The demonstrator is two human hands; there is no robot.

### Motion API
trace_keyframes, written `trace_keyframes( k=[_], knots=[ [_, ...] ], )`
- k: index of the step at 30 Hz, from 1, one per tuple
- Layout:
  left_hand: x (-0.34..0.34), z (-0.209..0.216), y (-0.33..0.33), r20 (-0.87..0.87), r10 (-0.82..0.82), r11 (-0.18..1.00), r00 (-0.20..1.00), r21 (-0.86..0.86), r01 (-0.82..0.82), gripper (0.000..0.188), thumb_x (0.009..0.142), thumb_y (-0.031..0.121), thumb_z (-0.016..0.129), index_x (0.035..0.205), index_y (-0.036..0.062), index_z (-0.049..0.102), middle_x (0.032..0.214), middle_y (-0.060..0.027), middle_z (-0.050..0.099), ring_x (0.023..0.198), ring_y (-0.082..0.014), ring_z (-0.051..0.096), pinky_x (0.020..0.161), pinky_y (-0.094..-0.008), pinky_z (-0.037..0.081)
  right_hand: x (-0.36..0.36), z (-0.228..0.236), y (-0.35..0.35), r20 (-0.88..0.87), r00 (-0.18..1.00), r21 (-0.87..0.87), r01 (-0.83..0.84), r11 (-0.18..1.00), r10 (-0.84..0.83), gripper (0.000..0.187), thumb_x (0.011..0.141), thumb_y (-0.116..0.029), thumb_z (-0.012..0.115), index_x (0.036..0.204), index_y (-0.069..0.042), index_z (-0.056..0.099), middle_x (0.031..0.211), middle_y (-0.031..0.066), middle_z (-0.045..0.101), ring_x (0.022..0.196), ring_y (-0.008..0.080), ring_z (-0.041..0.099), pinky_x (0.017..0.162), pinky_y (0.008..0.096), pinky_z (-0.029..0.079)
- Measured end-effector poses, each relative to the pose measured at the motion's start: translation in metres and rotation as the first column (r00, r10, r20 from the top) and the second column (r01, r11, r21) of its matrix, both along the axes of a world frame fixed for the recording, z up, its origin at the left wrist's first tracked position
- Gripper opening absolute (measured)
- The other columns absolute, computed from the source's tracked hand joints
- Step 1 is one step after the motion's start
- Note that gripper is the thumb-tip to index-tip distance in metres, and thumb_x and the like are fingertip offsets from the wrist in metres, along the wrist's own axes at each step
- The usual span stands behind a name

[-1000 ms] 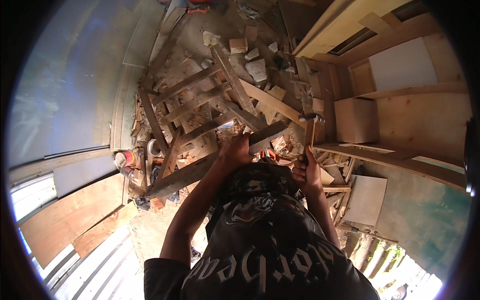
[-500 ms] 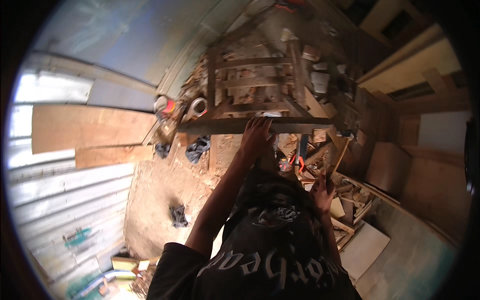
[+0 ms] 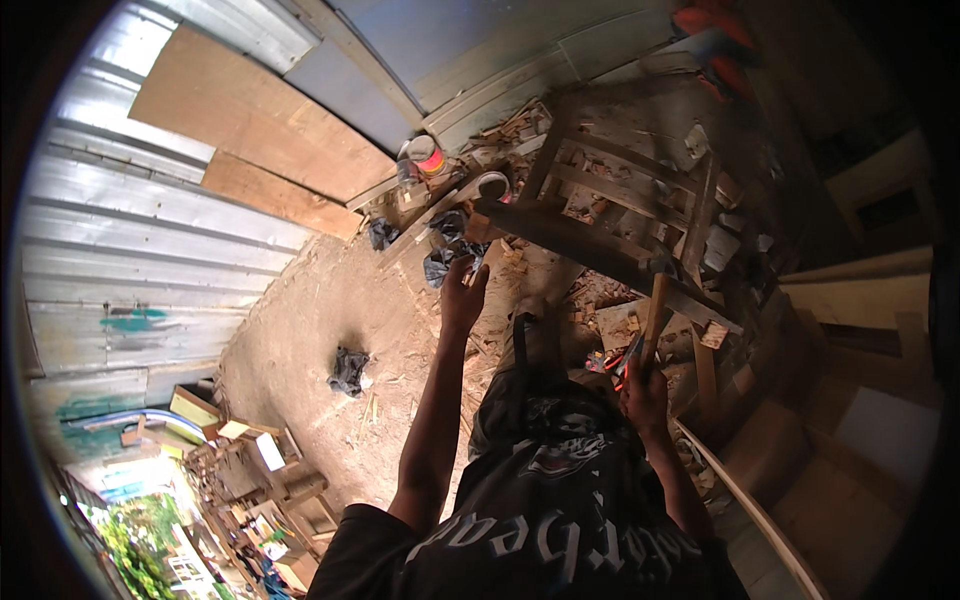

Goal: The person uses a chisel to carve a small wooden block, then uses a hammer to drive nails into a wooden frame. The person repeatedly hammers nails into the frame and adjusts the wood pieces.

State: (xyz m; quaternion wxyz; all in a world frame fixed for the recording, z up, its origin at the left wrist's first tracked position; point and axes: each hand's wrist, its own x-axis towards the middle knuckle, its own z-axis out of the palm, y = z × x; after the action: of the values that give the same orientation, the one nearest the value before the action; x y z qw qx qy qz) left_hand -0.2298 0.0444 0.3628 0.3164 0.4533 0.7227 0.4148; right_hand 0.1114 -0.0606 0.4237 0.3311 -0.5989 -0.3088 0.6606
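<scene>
Here, a rough wooden frame (image 3: 620, 200) is seen lying on the sawdust-strewn floor (image 3: 330, 330), with one dark plank (image 3: 590, 250) across its near side, its long axis running from upper left to lower right. The left hand (image 3: 463, 295) is raised just short of the plank's left end, its grip spread. Below the plank's right half, a hammer (image 3: 652, 315) is clasped in the right hand (image 3: 645, 395).

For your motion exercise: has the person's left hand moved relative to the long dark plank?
Yes. The left hand has come off the long dark plank, now open just below its near end.
</scene>
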Motion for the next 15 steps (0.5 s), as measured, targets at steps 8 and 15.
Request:
trace_keyframes(
  k=[8,15],
  knots=[
    [-0.033,-0.040,0.033,0.088,0.035,0.999,0.995,0.026,-0.037,0.054,0.093,0.030,0.066,0.133,-0.0028,0.051,0.122,-0.0191,0.063,0.116,-0.0276,0.060,0.098,-0.0363,0.045,-0.040,0.048,0.092,0.003,1.000,0.117,-0.021,0.993,0.021,0.043,0.102,-0.050,0.043,0.101,-0.009,0.055,0.060,-0.0031,0.042,0.039,0.0059,0.039,0.035,0.0232,0.030],
    [-0.037,-0.061,0.061,0.533,-0.063,0.997,0.844,0.072,0.029,0.053,0.095,0.031,0.064,0.136,-0.0023,0.053,0.116,-0.0137,0.068,0.106,-0.0149,0.060,0.094,-0.0290,0.045,-0.149,0.103,0.240,-0.390,0.830,0.302,0.524,0.797,-0.398,0.043,0.099,-0.056,0.045,0.093,-0.013,0.052,0.058,-0.0045,0.038,0.044,0.0057,0.034,0.040,0.0242,0.027]
  ],
)
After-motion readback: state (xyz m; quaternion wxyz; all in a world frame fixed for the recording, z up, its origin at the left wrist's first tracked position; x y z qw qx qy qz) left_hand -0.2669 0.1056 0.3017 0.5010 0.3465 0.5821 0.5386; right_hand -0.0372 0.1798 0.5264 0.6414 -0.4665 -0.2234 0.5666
